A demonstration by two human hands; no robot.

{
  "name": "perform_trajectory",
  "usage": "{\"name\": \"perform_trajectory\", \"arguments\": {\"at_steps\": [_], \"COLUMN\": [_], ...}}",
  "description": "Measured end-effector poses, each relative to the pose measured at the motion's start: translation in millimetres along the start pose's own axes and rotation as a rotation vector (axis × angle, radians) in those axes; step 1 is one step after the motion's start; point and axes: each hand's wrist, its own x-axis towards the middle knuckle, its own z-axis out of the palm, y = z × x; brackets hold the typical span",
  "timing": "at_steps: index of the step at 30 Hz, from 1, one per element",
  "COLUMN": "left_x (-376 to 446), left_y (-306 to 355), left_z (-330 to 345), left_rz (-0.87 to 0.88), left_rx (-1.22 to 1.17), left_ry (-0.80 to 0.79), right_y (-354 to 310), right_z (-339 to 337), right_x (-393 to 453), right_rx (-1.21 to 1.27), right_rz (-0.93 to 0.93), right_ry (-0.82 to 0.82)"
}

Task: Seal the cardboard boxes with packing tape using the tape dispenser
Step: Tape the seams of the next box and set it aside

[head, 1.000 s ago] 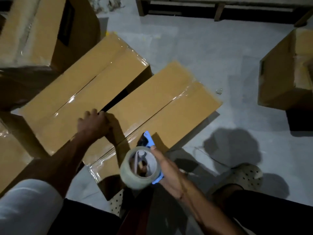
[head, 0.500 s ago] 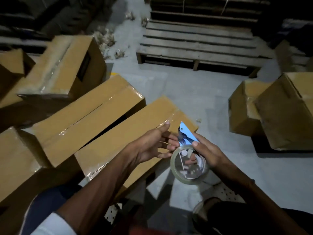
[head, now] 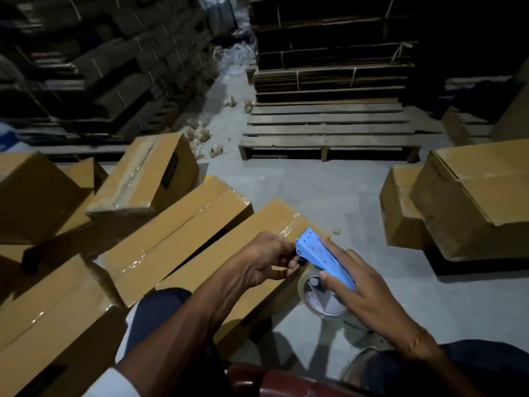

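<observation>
- Right hand (head: 363, 293) grip: clenched round the blue tape dispenser (head: 323, 257), clear tape roll (head: 322, 299) below it.
- Left hand (head: 264, 260) grip: fingertips pinch at the dispenser's front end; what they hold cannot be told.
- Dispenser held above the near end of a taped cardboard box (head: 229, 253) on the floor (head: 315, 190).
- 2 more long boxes (head: 174, 239) lie beside it.

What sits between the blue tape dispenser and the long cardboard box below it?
Nothing visible. The blue tape dispenser, held in both hands, hangs just over the near long cardboard box, whose taped top lies uncovered there.
</observation>
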Motion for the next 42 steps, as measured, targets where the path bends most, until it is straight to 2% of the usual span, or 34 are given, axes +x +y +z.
{"name": "perform_trajectory", "arguments": {"at_steps": [3,8,11,12,14,18,21,24,26,30,37,42], "left_x": [17,80,143,163,204,292,351,394,417,448,464,463], "left_y": [3,20,50,57,64,58,48,38,29,12,4,7], "left_z": [6,6,-34,-50,-73,-89,-101,-112,-117,-117,-116,-112], "left_rz": [0.11,0.257,0.357,0.369,0.372,0.365,0.335,0.312,0.312,0.318,0.37,0.399], "left_rx": [0.142,0.408,0.489,0.544,0.676,0.784,0.806,0.86,0.888,0.912,0.938,1.005], "left_ry": [0.112,0.222,0.487,0.523,0.482,0.51,0.574,0.571,0.542,0.525,0.564,0.592], "right_y": [6,14,40,54,89,160,197,219,232,243,241,240], "right_z": [-10,-40,-66,-71,-67,-28,2,20,29,31,20,26], "right_x": [2,25,42,48,62,115,162,192,205,222,236,235], "right_rx": [-0.163,-0.437,-0.587,-0.618,-0.727,-0.729,-0.741,-0.552,-0.51,-0.577,-0.596,-0.468], "right_rz": [-0.021,-0.028,-0.01,-0.026,-0.145,-0.2,-0.229,-0.015,0.08,0.219,0.165,0.213], "right_ry": [0.015,-0.073,-0.178,-0.215,-0.28,-0.148,-0.14,-0.176,-0.245,-0.387,-0.379,-0.373]}}
